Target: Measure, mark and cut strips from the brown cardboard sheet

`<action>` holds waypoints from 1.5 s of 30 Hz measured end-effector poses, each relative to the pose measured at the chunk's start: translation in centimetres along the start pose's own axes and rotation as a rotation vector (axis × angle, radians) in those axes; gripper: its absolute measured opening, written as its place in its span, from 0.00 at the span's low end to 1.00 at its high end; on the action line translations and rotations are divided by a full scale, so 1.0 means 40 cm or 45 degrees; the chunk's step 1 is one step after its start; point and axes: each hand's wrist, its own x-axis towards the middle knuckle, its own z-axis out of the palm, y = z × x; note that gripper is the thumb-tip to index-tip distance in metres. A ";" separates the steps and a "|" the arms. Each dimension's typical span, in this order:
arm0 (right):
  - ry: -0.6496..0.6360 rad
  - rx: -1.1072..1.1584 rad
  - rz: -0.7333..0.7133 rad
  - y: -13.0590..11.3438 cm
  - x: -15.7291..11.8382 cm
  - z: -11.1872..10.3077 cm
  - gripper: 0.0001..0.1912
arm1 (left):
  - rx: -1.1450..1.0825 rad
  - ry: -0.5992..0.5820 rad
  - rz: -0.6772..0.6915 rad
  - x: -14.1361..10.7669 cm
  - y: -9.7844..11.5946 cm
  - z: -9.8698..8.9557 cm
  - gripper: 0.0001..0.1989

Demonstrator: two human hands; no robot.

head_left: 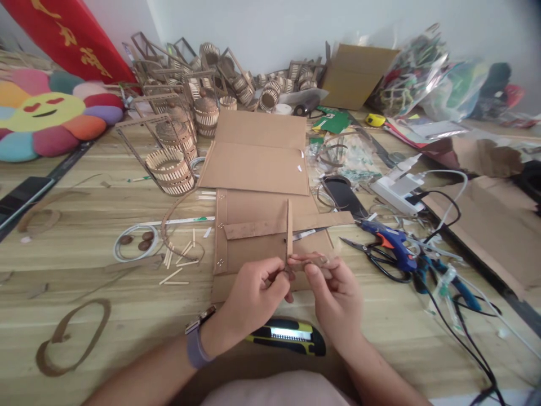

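Note:
Both hands meet above the near edge of a cardboard sheet (253, 254). My left hand (264, 287) is closed around the lower end of an upright thin brown strip (289, 225). My right hand (333, 287) pinches a small brown piece that touches the strip's lower end; its exact shape is partly hidden by the fingers. A longer flat cardboard strip (253, 228) lies across the sheet behind the hands. Under my wrists rests a black and yellow utility knife (291, 335). Folded cardboard (257, 163) lies farther back.
Small slatted baskets (169, 169) stand at the back left. Thin sticks (177, 259) and a white ring (118, 248) lie left. Scissors (376, 256), a blue glue gun (391, 242), a phone (344, 194) and a power strip (395, 189) with cables are right.

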 end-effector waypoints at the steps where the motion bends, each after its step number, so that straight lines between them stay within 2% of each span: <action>1: -0.009 -0.019 -0.030 0.004 0.000 -0.001 0.04 | 0.029 -0.017 0.014 0.000 0.000 -0.002 0.10; 6: -0.068 -0.280 -0.258 0.025 -0.002 -0.008 0.07 | 0.193 -0.079 0.091 0.004 -0.002 -0.006 0.11; 8: -0.053 -0.303 -0.318 0.026 -0.001 -0.008 0.08 | 0.158 -0.105 0.100 0.007 -0.008 -0.006 0.12; 11: -0.028 -0.320 -0.315 0.018 0.001 -0.006 0.08 | 0.046 -0.152 0.120 0.012 -0.018 -0.006 0.15; 13: -0.056 -0.371 -0.330 0.012 0.003 -0.005 0.09 | 0.005 -0.130 0.121 0.016 -0.022 -0.004 0.15; 18: -0.115 -0.471 -0.583 0.015 0.005 0.001 0.11 | -0.073 -0.028 0.046 0.022 -0.023 0.002 0.15; 20: -0.106 -0.527 -0.628 0.021 0.005 0.004 0.10 | -0.053 0.009 0.059 0.021 -0.025 0.005 0.15; 25: -0.101 -0.695 -0.599 0.024 0.003 0.008 0.09 | 0.076 0.061 0.129 0.015 -0.036 0.008 0.14; 29: -0.081 -0.686 -0.543 0.016 0.004 0.003 0.08 | 0.092 -0.003 0.195 0.013 -0.036 0.006 0.14; 38: 0.007 -0.417 -0.159 0.003 -0.002 -0.002 0.08 | 0.382 -0.003 0.484 0.021 -0.037 -0.007 0.14; 41: -0.016 -0.421 -0.217 0.005 0.001 -0.002 0.08 | 0.401 -0.028 0.420 0.025 -0.035 -0.015 0.14; 45: -0.060 -0.569 -0.479 0.006 0.006 0.000 0.09 | 0.269 -0.090 0.268 0.025 -0.027 -0.019 0.13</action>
